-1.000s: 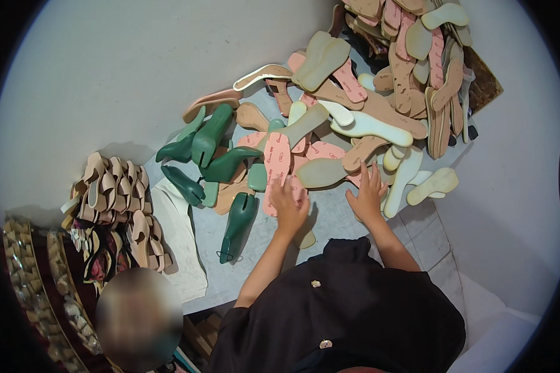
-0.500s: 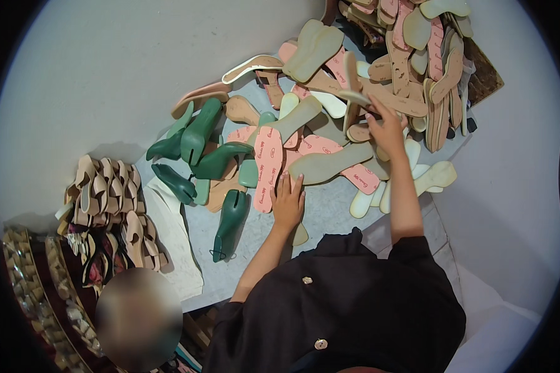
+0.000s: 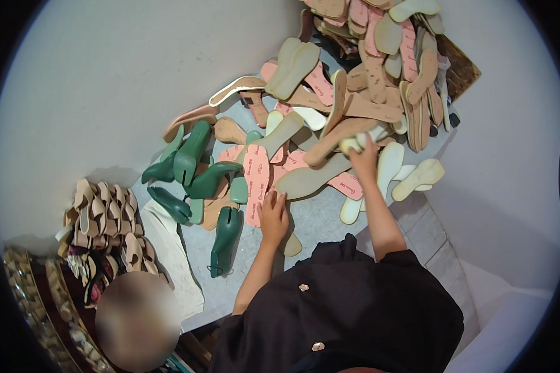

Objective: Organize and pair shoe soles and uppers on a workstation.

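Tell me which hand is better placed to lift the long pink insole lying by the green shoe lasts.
Left. The left hand already rests at the lower end of the pink insole, while the right hand is farther off, gripping a pale insole in the heap.

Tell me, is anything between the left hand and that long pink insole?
No, nothing visible. The left hand rests directly on the near end of the long pink flat insole. A tan insole lies just to its right, beside it rather than between them.

free: grey floor | blocked: insole pile, green lasts
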The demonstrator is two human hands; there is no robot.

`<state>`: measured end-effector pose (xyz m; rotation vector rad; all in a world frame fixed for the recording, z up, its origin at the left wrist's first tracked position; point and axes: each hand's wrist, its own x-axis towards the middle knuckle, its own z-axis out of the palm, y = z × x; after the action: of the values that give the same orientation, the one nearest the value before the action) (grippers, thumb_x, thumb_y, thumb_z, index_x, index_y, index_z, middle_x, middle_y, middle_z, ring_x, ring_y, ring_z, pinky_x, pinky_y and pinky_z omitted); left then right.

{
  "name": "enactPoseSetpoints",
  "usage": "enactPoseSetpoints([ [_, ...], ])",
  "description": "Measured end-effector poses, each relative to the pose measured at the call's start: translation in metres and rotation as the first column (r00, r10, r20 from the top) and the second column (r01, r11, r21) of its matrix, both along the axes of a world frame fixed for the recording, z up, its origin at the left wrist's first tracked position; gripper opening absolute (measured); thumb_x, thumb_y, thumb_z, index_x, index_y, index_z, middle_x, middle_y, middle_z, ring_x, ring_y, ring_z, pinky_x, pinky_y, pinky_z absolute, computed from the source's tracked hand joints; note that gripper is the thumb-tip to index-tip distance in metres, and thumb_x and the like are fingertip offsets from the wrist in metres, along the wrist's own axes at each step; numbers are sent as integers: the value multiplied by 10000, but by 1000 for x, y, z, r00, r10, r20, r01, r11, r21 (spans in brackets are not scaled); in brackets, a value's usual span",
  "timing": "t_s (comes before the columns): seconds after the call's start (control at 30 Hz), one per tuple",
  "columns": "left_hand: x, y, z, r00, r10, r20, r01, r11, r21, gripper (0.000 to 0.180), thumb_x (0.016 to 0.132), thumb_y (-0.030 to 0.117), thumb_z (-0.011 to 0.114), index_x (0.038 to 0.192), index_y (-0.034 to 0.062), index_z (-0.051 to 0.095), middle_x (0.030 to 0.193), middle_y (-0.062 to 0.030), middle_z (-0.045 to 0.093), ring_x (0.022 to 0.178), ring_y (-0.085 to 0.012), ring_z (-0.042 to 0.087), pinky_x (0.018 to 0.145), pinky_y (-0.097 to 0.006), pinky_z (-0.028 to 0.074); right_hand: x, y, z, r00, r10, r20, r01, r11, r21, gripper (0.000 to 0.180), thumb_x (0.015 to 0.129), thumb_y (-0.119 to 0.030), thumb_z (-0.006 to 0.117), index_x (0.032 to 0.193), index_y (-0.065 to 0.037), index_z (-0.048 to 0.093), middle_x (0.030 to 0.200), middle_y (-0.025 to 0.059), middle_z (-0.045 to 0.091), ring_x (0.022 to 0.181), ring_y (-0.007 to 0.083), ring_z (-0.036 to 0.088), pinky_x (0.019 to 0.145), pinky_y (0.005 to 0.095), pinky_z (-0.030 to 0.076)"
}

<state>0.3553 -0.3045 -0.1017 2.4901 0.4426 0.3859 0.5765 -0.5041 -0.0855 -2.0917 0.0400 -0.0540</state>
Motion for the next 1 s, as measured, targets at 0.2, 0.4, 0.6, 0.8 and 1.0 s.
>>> enactPoseSetpoints([
  [0.2,-3,10,16,994,-50,94,45,998,53,405,762,76,559,1167,60,563,1274,-175,441,1147,-351,435,979,-431,307,-10,49,23,997,-40,62,32,992,124,685,691,-136,628,1330,-76,389,1383,389,97,1307,483,158,1057,409,228],
  [0.4,5,10,13,995,-55,81,44,990,132,478,759,101,573,1231,69,504,1307,-219,370,1190,-380,377,991,-451,294,-4,53,26,981,108,160,-136,974,179,659,630,-92,624,1272,-135,480,1369,401,143,1288,458,253,1045,399,256],
  [0.6,4,10,2,995,87,-43,-75,970,232,572,788,216,582,1323,110,408,1360,-263,277,1259,-423,271,1013,-519,236,-11,57,19,906,401,135,-419,896,146,625,657,-133,615,1266,-123,477,1355,305,307,1251,395,351,1033,413,270],
  [0.8,-1,10,-8,984,136,-116,-104,962,251,519,829,243,522,1328,154,408,1392,-234,250,1286,-408,241,1007,-564,202,-37,43,23,943,317,100,-297,939,-172,347,712,-191,618,1052,-126,597,1080,80,589,1120,283,478,1016,564,186],
  [1.0,-5,14,-12,967,161,-199,-111,965,238,463,878,275,450,1334,207,407,1430,-199,218,1318,-390,204,1000,-617,160,-21,-35,-6,993,-34,110,89,835,-543,402,730,-320,632,1072,-112,600,1207,108,470,1239,320,298,965,678,80],
])
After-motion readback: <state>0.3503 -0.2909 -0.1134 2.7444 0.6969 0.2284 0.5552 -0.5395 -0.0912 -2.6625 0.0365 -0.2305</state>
